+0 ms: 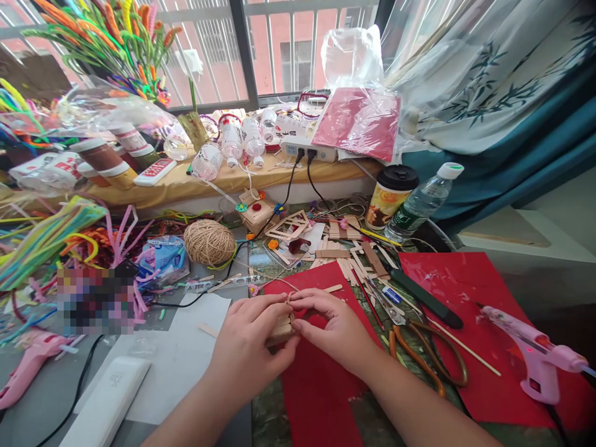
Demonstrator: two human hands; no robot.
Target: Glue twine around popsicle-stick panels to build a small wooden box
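Above the red sheet [316, 379], my left hand [254, 341] is closed round a small wooden box [279, 329], its fingers over the top and the thumb along the lower side. My right hand [333, 329] meets it at the box's right side, with thumb and fingertips pinched on a thin strand of twine [292, 298]. Both hands touch or nearly touch there, and much of the box is hidden behind the fingers. Beyond the hands to the left sits a ball of twine [209, 242].
At the right lie orange-handled scissors [437, 357] and a pink glue gun [535, 354]; another glue gun [32, 363] is far left. Loose craft sticks [349, 264], a water bottle [423, 202] and a lidded cup [391, 195] stand or lie behind. Black cables cross the left side.
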